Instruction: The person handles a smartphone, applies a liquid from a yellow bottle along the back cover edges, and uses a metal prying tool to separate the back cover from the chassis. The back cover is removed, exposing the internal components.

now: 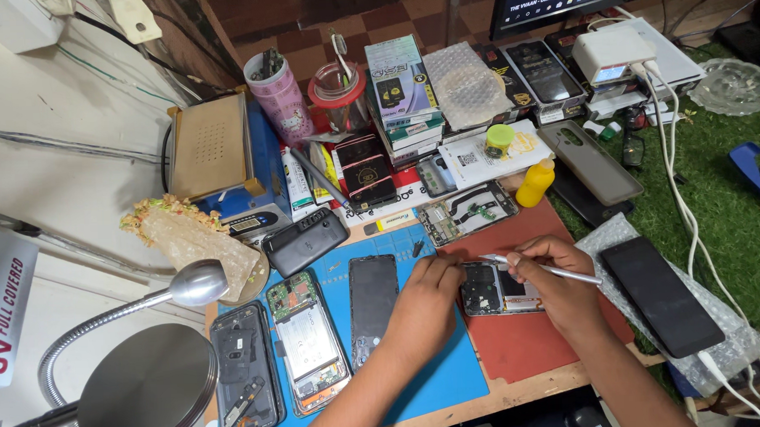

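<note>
An opened phone (pixel 492 288) with its back cover off lies at the seam of the blue mat (pixel 440 371) and the red mat (pixel 527 339). My left hand (pixel 423 300) presses on the phone's left end and steadies it. My right hand (pixel 555 283) grips a thin white tool (pixel 546 269) like a pen, its tip over the phone's upper edge. A black phone screen (pixel 373 300) lies just left of my left hand.
Two more opened phones (pixel 307 342) (pixel 246 370) lie at the left. A desk lamp (pixel 146 386) stands at the front left. A dark phone (pixel 661 295) on bubble wrap lies at the right. A yellow bottle (pixel 535 183), boxes and cups crowd the back.
</note>
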